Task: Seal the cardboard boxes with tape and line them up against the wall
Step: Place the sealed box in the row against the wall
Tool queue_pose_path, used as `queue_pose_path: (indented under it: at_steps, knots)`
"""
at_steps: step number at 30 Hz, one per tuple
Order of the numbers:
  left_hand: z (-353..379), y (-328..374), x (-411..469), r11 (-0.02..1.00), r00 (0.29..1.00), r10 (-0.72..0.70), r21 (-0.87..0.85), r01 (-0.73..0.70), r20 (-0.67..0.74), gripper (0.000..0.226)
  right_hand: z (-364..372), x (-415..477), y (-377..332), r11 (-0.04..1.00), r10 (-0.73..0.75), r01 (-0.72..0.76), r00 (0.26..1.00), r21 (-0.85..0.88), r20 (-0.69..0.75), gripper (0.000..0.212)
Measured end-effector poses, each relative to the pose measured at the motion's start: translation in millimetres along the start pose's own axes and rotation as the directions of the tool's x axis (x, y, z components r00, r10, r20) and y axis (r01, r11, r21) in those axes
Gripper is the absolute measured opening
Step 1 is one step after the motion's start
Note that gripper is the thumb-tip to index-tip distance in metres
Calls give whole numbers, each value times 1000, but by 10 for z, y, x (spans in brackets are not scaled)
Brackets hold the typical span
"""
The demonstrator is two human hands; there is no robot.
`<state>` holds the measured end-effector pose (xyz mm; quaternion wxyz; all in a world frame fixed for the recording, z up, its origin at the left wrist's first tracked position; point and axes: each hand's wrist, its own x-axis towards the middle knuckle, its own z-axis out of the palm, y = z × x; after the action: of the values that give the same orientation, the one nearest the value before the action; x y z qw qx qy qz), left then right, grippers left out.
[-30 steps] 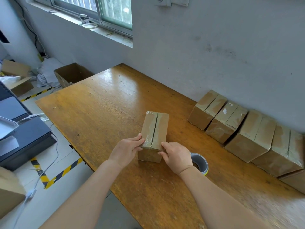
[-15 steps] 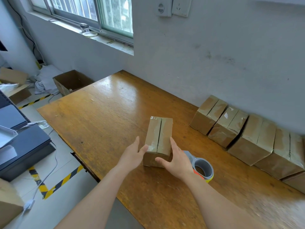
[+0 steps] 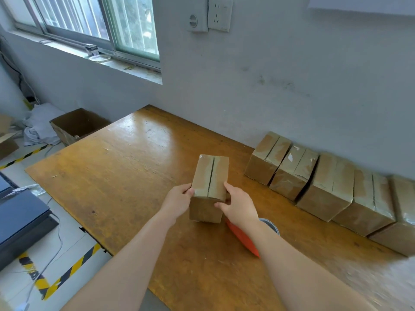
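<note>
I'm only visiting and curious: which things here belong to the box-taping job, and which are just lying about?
Job:
- box, gripped by the left hand and the right hand
- row of taped boxes along the wall
- tape dispenser

Lying about:
- open carton on the floor
- cloth heap
- sockets
- black case

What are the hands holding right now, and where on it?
Both hold the taped cardboard box by its near end: the left hand grips its left side, the right hand its right side. The tape dispenser is not held.
</note>
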<state>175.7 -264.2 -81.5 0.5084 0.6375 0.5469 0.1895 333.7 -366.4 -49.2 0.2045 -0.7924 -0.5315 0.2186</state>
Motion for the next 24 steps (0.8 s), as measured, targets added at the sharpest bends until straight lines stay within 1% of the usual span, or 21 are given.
queue_pose_path:
  at_steps: [3, 8, 13, 16, 20, 24]
  knots:
    - [-9, 154, 184, 1000, 999, 17, -15, -16, 31, 35, -101, 128, -60, 1000, 17, -16, 997, 15, -71, 69]
    - [-50, 489, 639, 993, 994, 87, 71, -92, 63, 36, -249, 475, -124, 997, 83, -83, 985, 8, -153, 67]
    - [-68, 758, 1225, 978, 976, 136, 131, -159, 169, 39, -326, 911, -211, 979, 200, -202, 953, 12, -230, 67]
    - [-18, 909, 1560, 965, 952, 168, 154, -212, 257, 40, -368, 1139, -244, 958, 275, -286, 923, -1, -270, 65]
    - [98, 1053, 1923, 973, 918, 156, 103, -206, 364, 40, -425, 1373, -249, 921, 352, -386, 883, -53, -310, 61]
    - [262, 1145, 2175, 977, 897, 143, 85, -195, 418, 42, -492, 1547, -190, 868, 391, -463, 859, -178, -330, 49]
